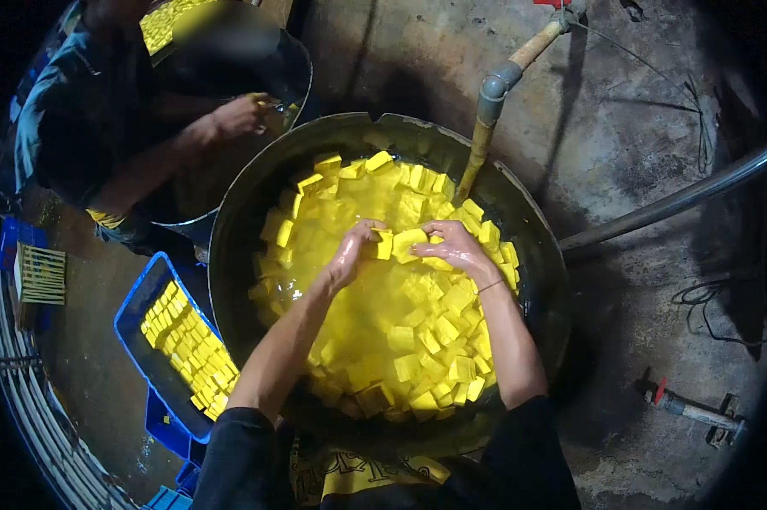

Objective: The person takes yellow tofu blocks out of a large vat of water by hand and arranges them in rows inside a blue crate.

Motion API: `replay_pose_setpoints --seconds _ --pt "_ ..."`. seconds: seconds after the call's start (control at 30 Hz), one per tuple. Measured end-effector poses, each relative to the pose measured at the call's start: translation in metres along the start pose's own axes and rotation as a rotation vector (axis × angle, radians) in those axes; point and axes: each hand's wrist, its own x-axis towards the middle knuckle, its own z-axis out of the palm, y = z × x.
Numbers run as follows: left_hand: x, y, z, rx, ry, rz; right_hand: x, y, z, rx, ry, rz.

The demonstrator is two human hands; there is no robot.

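A large round vat (pixel 239 178) stands in front of me, full of cloudy yellow liquid and many yellow tofu blocks (pixel 461 369). Over the liquid, near the vat's middle, my left hand (pixel 354 252) is closed on a small tofu block (pixel 383 245). Just beside it, my right hand (pixel 453 246) grips another tofu block (pixel 410 245) between thumb and fingers. The two held blocks are close together; whether they touch is hard to tell. More blocks crowd the vat's right side and far rim, some partly under the liquid.
A blue crate (pixel 137 297) with rows of tofu blocks sits left of the vat. At upper left, a co-worker's hand (pixel 243 116) is over another vat (pixel 305 85). A pipe (pixel 491 98) reaches into my vat; a metal tube (pixel 668 201) meets its right side.
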Motion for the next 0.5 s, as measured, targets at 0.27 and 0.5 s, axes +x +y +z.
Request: replay_pose_setpoints --seconds 0.27,0.5 --pt "0.022 -0.024 0.052 -0.707 0.271 0.092 0.012 -0.014 0.039 0.081 0.285 -0.049" --pt "0.007 -0.015 0.086 -1.125 0.102 0.215 0.005 -0.030 0.047 -0.279 0.205 -0.149"
